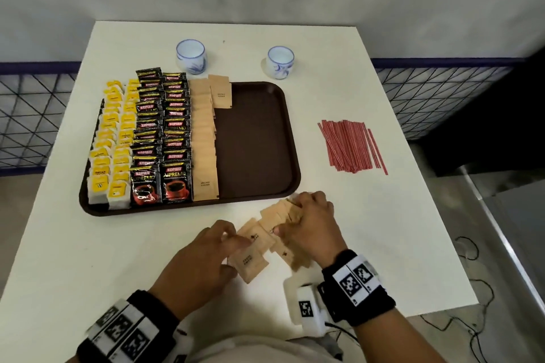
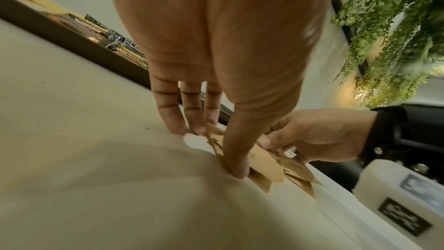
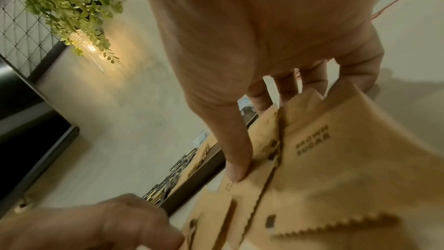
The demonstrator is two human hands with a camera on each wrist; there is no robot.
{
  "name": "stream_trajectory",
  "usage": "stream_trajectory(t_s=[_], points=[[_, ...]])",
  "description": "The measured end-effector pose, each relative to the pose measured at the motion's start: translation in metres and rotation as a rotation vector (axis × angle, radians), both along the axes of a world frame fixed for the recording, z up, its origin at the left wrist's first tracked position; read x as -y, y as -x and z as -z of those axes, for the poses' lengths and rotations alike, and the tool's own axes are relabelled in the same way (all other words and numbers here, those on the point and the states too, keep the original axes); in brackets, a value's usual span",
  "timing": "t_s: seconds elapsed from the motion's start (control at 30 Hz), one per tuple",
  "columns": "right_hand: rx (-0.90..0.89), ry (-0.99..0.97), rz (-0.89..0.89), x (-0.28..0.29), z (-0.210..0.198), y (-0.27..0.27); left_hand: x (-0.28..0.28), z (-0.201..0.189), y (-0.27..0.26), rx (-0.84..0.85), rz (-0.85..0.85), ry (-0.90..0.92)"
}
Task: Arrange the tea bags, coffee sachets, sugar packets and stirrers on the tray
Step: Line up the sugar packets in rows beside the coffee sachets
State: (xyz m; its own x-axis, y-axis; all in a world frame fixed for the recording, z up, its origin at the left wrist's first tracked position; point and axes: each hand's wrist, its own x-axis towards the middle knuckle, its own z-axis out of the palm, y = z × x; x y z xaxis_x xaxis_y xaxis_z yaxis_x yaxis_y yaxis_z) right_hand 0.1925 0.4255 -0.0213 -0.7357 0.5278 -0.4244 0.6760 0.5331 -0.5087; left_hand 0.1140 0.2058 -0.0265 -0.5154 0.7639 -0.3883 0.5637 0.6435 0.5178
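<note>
A brown tray (image 1: 256,141) holds two columns of yellow tea bags (image 1: 112,141), two columns of black coffee sachets (image 1: 160,132) and a column of brown sugar packets (image 1: 202,138), with one more packet beginning a second column at the far end. The tray's right half is bare. Loose sugar packets (image 1: 250,262) lie fanned on the table in front of the tray. My left hand (image 1: 233,255) pinches their near end between thumb and fingers (image 2: 192,126). My right hand (image 1: 290,216) grips the far end, its thumb (image 3: 236,170) on top. Red stirrers (image 1: 351,146) lie in a pile to the right.
Two blue-and-white cups (image 1: 190,56) (image 1: 280,62) stand on the white table (image 1: 368,230) behind the tray. A wire-mesh fence (image 1: 436,91) runs behind the table on both sides. Cables lie on the floor at the right.
</note>
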Motion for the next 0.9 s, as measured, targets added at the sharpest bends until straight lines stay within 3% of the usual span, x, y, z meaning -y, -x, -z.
stream_trajectory(t_s=[0.3, 0.43, 0.63, 0.77, 0.9], points=[[-0.069, 0.066, -0.093, 0.01, -0.007, -0.006, 0.017, 0.0, -0.001, -0.066, -0.046, -0.005], [-0.229, 0.266, -0.048, 0.003, -0.01, -0.005, 0.028, 0.001, 0.003, -0.055, -0.071, -0.013], [-0.385, 0.348, 0.094, -0.018, -0.023, 0.007, 0.019, -0.02, 0.019, 0.043, -0.217, -0.192], [-0.485, 0.524, 0.175, -0.022, -0.039, 0.023, -0.001, -0.038, 0.034, 0.329, -0.391, -0.378], [-0.51, 0.827, 0.163, 0.007, -0.041, 0.049, -0.023, -0.05, 0.05, 0.924, -0.526, -0.54]])
